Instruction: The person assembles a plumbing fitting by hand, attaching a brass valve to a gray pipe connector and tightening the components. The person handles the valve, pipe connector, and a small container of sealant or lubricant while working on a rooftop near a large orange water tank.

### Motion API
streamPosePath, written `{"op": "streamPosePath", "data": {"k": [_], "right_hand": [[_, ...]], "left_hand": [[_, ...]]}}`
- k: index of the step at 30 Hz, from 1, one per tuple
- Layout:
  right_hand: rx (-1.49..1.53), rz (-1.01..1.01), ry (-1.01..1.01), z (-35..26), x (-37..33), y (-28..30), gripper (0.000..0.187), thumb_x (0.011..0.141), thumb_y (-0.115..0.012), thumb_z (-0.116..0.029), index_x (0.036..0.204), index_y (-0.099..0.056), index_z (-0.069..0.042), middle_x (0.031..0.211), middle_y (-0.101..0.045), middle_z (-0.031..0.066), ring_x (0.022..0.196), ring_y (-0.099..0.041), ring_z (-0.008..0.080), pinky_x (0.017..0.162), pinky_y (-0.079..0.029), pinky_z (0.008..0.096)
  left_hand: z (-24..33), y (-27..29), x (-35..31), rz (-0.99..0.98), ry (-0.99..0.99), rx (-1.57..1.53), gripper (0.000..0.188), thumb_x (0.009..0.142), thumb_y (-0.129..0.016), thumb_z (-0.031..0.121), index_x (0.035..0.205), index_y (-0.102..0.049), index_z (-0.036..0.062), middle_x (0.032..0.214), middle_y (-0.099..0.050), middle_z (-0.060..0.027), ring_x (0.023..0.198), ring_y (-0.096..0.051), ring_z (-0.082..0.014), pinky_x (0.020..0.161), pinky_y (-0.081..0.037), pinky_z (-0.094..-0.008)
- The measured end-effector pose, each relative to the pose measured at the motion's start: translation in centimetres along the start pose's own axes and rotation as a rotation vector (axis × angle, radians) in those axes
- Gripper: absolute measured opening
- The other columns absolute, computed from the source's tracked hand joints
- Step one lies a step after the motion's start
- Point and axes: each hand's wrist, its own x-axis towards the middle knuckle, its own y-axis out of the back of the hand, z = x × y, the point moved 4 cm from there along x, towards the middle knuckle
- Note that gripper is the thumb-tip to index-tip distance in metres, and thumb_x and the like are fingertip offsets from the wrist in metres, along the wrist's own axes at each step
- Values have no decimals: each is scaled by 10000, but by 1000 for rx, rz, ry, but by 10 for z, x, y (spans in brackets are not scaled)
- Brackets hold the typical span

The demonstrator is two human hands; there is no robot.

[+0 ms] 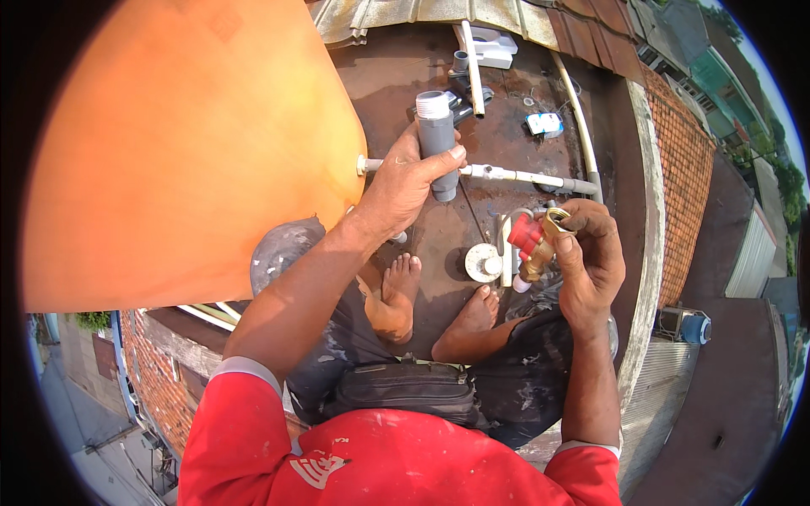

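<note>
My left hand (403, 187) is wrapped round a short grey plastic pipe (436, 139), held upright. White tape covers the pipe's threaded upper end, and its lower end is plain. Off to the right, my right hand (593, 261) grips a brass fitting (536, 263) between thumb and fingers. The fitting has a red part on its left side and an open threaded mouth at its top. The two pieces are apart. Part of the fitting is hidden behind my fingers.
A large orange tank (194, 152) stands at the left. White and grey piping (515, 174) runs from it across the brown roof. Near my bare feet lies a white round piece (483, 263). Black fittings (464, 103) and a small blue-and-white packet (544, 124) lie farther off. A ledge (648, 228) borders the right.
</note>
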Motion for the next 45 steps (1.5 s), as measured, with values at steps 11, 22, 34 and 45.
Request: {"op": "streamPosePath", "data": {"k": [11, 22, 34, 45], "right_hand": [[-125, 4, -25, 16, -7, 5, 166, 1074, -686, -12, 1202, -606, 56, 1255, -585, 132, 970, -690, 135, 798, -615, 300], [-257, 30, 20, 15, -7, 13, 193, 1061, -726, -74, 1182, -634, 45, 1226, -614, 141, 1013, -691, 146, 824, -634, 299], [-244, 8, 4, 13, -5, 8, 184, 1067, -714, -62, 1179, -623, 51, 1211, -608, 138, 984, -697, 144, 814, -635, 304], [-239, 10, -4, 12, -5, 5, 171, 1062, -715, -54, 1170, -624, 42, 1214, -609, 141, 1009, -691, 150, 837, -626, 305]], "left_hand": [[30, 49, 80, 8, -157, 328, 559, 937, -885, 163, 1369, -593, -40, 1177, -763, -129, 1070, -727, -192, 940, -616, -360], [27, 34, 84, 39, -182, 217, 396, 980, -816, 42, 1309, -600, 2, 1230, -737, -175, 1180, -727, -272, 1079, -583, -438], [31, 38, 83, -2, -201, 71, 402, 978, -807, 9, 1326, -605, 10, 1265, -732, -183, 1245, -718, -308, 1094, -564, -475], [34, 37, 81, -8, -213, 99, 396, 994, -798, 31, 1338, -605, -7, 1263, -734, -178, 1227, -719, -309, 989, -593, -461]]}}
